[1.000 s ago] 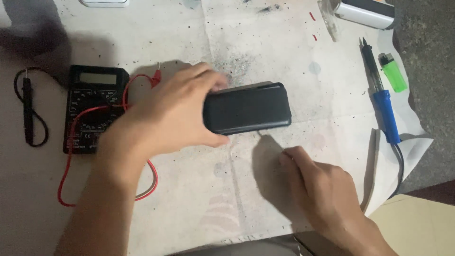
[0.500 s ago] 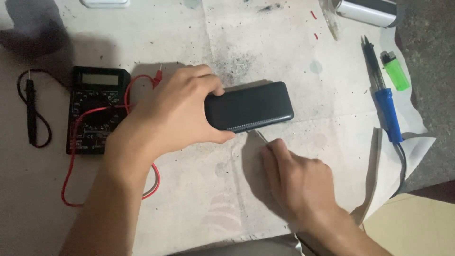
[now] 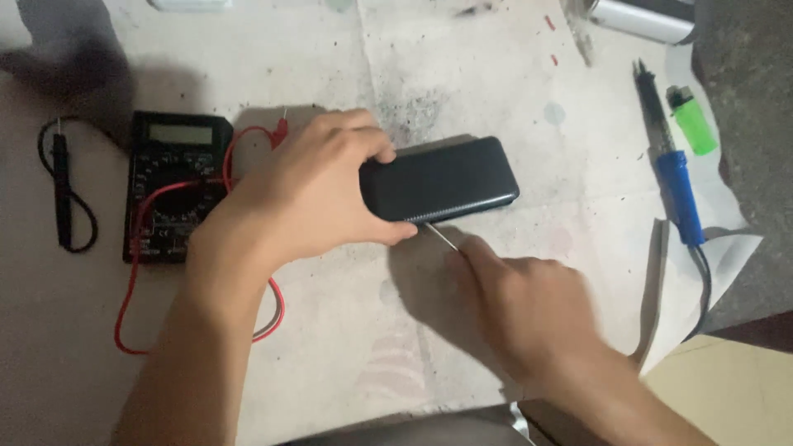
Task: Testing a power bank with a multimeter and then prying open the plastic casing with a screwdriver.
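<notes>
Power bank (image 3: 442,179), black, lies centre of the paper sheet (image 3: 496,66), long axis left-right, right end tipped slightly up. L hand (image 3: 310,194) grips its left end; R hand (image 3: 529,310) pinches a thin metal tool (image 3: 440,237), tip at its lower edge. Multimeter (image 3: 173,186) left of it, soldering iron (image 3: 673,165) & green lighter (image 3: 692,120) right. Tool handle hidden

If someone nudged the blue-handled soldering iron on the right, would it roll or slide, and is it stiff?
The soldering iron has a round handle and lies flat on the paper sheet, so it would probably roll sideways a little. Its attached cord would likely drag and check that. The dark shaft looks rigid; only the cord seems floppy.
</notes>
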